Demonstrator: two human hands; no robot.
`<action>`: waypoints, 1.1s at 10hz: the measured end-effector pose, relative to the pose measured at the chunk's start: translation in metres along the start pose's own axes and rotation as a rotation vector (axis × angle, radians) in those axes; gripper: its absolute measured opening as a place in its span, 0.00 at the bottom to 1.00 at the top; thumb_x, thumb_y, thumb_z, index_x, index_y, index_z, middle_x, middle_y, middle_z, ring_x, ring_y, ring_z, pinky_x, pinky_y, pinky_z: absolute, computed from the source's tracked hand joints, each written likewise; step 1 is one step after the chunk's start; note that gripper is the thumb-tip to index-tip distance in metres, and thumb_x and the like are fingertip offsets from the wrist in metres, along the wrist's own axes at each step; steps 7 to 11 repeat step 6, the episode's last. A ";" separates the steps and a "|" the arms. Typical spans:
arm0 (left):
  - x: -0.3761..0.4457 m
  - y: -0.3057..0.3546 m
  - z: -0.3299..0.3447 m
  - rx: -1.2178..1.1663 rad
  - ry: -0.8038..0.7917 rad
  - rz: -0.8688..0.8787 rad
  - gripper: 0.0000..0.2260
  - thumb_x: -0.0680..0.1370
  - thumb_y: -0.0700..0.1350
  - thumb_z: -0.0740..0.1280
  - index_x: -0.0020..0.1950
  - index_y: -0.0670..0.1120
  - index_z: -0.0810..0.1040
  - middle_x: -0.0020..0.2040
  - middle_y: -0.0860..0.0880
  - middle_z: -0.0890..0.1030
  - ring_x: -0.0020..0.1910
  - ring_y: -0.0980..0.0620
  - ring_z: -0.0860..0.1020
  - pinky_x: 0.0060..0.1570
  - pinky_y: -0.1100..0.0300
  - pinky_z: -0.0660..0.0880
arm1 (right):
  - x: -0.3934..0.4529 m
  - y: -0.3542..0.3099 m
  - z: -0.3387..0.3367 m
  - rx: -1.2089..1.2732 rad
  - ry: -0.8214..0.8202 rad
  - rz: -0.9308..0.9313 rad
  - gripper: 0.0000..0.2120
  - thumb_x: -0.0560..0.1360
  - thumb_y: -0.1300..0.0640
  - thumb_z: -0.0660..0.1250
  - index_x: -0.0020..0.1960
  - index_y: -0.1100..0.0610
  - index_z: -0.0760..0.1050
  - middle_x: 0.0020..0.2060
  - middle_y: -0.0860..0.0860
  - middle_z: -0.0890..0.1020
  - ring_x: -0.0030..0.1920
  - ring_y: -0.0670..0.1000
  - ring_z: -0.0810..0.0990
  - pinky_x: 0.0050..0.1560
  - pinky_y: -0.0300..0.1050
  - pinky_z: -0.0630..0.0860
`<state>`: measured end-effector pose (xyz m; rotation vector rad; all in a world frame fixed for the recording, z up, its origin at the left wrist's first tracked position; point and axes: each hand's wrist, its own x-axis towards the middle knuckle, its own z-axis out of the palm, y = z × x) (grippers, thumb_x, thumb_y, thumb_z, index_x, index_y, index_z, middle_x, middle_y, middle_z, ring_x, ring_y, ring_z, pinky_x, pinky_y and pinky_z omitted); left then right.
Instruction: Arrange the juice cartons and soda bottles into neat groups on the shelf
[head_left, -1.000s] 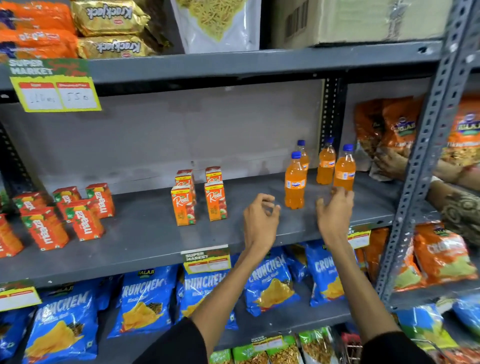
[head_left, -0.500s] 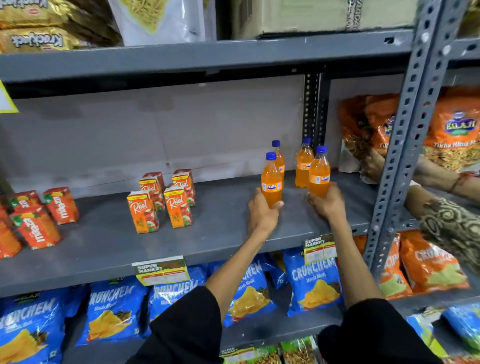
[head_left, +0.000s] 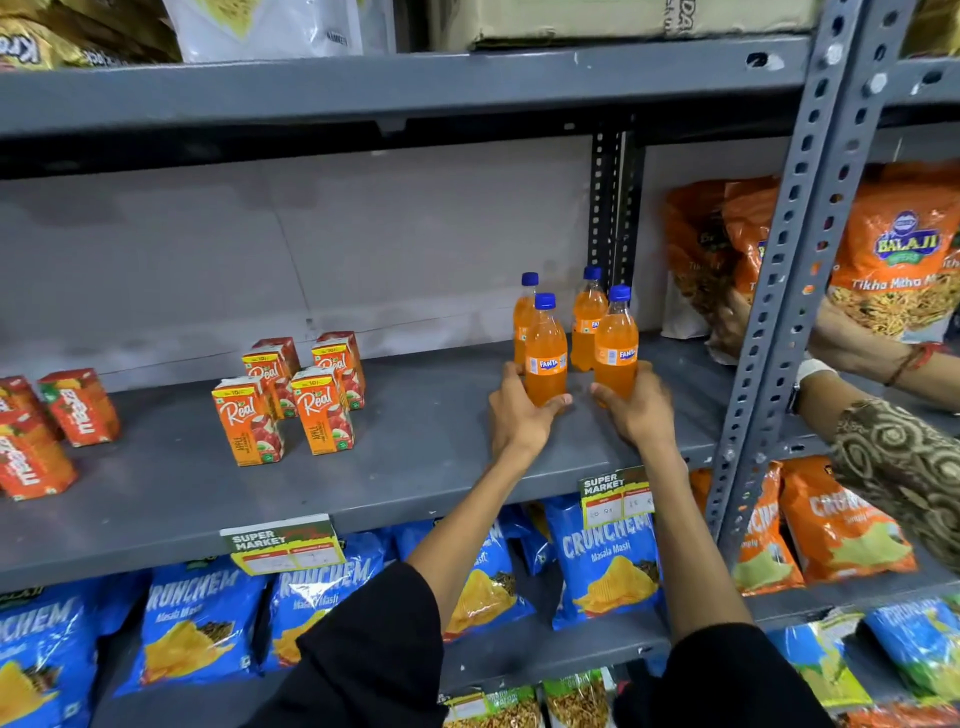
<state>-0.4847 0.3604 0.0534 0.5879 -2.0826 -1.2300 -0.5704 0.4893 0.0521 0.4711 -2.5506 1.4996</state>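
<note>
Several orange soda bottles with blue caps stand in a tight cluster on the grey shelf (head_left: 415, 467). My left hand (head_left: 519, 413) grips the base of the front left soda bottle (head_left: 545, 353). My right hand (head_left: 636, 408) grips the base of the front right soda bottle (head_left: 616, 345). Two more bottles (head_left: 586, 322) stand just behind them. Several orange Real juice cartons (head_left: 291, 395) stand in a block left of the bottles. Red Maaza cartons (head_left: 57, 421) are grouped at the far left edge.
A perforated grey upright (head_left: 774, 291) bounds the bay on the right. Beyond it another person's hands (head_left: 753, 327) handle orange snack bags (head_left: 893, 260). Blue chip bags (head_left: 602, 566) fill the shelf below. Price tags (head_left: 283, 543) hang from the shelf's front edge.
Both my hands went from hovering apart before the bottles to closing around the two front ones. The camera has moved closer and to the right.
</note>
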 end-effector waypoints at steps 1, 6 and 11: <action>-0.001 0.000 -0.001 -0.003 -0.017 -0.002 0.28 0.70 0.49 0.80 0.65 0.47 0.71 0.62 0.44 0.83 0.60 0.44 0.82 0.52 0.57 0.75 | -0.001 -0.003 -0.002 -0.023 -0.029 0.000 0.28 0.77 0.48 0.70 0.69 0.61 0.68 0.65 0.60 0.78 0.67 0.63 0.75 0.67 0.60 0.72; -0.007 0.002 -0.009 -0.055 -0.095 -0.021 0.38 0.68 0.54 0.81 0.72 0.47 0.65 0.68 0.43 0.78 0.67 0.42 0.77 0.62 0.48 0.76 | -0.016 -0.015 -0.001 -0.065 0.054 0.042 0.41 0.76 0.44 0.71 0.77 0.65 0.57 0.67 0.64 0.76 0.69 0.66 0.74 0.67 0.61 0.72; -0.007 0.002 -0.009 -0.055 -0.095 -0.021 0.38 0.68 0.54 0.81 0.72 0.47 0.65 0.68 0.43 0.78 0.67 0.42 0.77 0.62 0.48 0.76 | -0.016 -0.015 -0.001 -0.065 0.054 0.042 0.41 0.76 0.44 0.71 0.77 0.65 0.57 0.67 0.64 0.76 0.69 0.66 0.74 0.67 0.61 0.72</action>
